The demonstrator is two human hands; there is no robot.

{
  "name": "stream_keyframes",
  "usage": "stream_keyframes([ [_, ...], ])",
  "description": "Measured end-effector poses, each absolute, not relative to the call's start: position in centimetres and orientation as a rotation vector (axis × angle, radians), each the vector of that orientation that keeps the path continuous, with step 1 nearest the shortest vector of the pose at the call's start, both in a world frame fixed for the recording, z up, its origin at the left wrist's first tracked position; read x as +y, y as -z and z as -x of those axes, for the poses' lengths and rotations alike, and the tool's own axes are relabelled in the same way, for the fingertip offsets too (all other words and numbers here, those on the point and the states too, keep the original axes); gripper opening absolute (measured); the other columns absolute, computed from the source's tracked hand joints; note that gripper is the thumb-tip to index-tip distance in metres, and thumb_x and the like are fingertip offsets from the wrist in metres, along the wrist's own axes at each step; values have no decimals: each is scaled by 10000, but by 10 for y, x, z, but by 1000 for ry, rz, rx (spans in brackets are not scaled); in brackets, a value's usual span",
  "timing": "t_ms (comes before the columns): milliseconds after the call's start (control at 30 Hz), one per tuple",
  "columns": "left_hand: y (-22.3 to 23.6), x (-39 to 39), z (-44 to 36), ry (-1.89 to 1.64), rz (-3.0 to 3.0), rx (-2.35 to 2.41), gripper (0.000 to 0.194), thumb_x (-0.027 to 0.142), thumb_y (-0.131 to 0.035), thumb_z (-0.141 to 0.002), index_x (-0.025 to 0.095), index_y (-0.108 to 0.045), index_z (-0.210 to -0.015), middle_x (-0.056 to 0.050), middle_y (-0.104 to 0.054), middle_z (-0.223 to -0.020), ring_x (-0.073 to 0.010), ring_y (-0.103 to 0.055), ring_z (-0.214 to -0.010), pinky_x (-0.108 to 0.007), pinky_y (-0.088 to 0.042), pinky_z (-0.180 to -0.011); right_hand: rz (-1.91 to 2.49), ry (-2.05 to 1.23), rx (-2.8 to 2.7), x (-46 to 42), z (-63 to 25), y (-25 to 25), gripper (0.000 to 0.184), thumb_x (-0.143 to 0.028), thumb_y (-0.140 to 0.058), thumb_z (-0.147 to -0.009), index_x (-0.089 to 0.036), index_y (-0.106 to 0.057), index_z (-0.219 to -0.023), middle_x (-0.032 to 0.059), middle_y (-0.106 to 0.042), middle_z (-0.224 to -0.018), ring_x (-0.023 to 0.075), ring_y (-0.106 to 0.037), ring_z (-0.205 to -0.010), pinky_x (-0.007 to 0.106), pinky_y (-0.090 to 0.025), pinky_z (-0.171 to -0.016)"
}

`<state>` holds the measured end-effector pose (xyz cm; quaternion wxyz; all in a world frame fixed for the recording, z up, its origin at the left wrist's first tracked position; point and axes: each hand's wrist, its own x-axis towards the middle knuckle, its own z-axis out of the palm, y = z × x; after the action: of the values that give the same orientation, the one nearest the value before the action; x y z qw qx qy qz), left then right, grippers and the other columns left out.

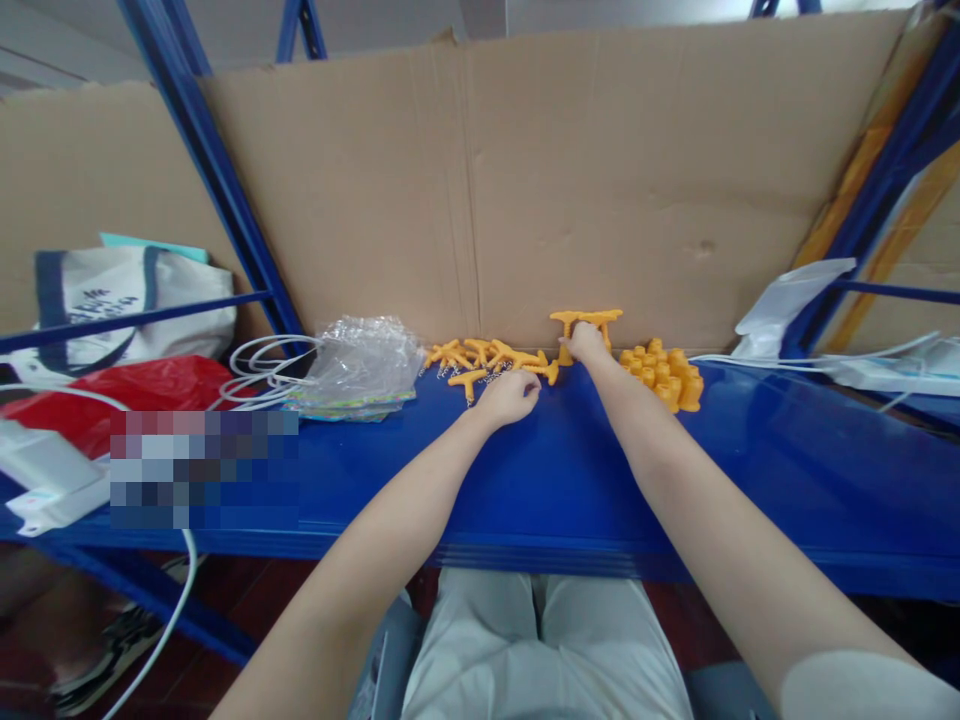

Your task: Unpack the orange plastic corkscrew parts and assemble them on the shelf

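Observation:
My left hand (510, 398) is closed with curled fingers just above the blue shelf; whatever it may hold is hidden. Beside and behind it lies a loose heap of yellow T-shaped handles (480, 352), some with thin metal spirals or chains hanging from the stem. A single T-shaped handle (468, 380) rests left of that hand. My right hand (586, 342) is closed at a yellow T-handled piece (568, 322), which stands upright near the cardboard. Another T-shaped piece (606, 318) stands right behind the fingers. Right of my right wrist, several yellow cup-like pieces (664, 375) are grouped.
Clear plastic bags (367, 360) are stacked on the blue shelf (562, 480), left of the heap. White cables (262, 365), a red bag (165, 385) and a canvas bag (97, 300) lie farther left. A cardboard sheet (600, 180) closes off the back between blue posts.

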<state>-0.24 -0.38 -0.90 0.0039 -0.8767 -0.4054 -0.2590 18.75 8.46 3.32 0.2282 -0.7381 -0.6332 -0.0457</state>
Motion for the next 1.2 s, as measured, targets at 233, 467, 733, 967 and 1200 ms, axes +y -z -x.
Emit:
stream_keyframes([
  [233,16,14,16,856,2590,-1287,344,88,-501,-849,187,-759,-1053,-98,-706,-1125,-246,-639,-1141,-427,-496,-1065,2155,201,-1829,72,-215,-76,428,-150,-691,-861,-46,-686,-1276,261,-715,-1170,334,-693,-1125,380,-549,-933],
  [467,28,24,23,587,2596,-1597,506,189,-525,-910,214,-577,-1413,-135,-506,-1533,-322,-460,-1419,-544,-407,-1139,2295,342,-2004,66,-274,-97,377,-223,-723,-848,-108,-736,-1207,185,-733,-1173,290,-688,-1117,344,-553,-888],
  [733,21,17,22,532,2533,-1594,379,137,-522,-896,213,-726,-1206,-124,-660,-1313,-286,-599,-1271,-438,-484,-1082,2251,5,-2042,48,-298,-63,260,-165,-656,-890,-156,-785,-1115,118,-761,-1154,242,-719,-1052,306,-537,-913],
  [967,10,8,18,704,2469,-1574,294,127,-533,-889,179,-758,-1071,-110,-718,-1149,-261,-674,-1109,-398,-525,-1022,2224,44,-2008,48,-291,-56,236,-266,-629,-937,-138,-811,-1014,136,-780,-1054,243,-729,-1014,281,-539,-859],
  [1200,0,2,18,828,2407,-1651,282,123,-477,-944,170,-734,-1049,-113,-730,-1157,-245,-675,-1113,-360,-519,-1001,2255,95,-2101,47,-291,-56,236,-321,-714,-862,-127,-806,-961,127,-781,-924,243,-732,-885,275,-537,-751],
])
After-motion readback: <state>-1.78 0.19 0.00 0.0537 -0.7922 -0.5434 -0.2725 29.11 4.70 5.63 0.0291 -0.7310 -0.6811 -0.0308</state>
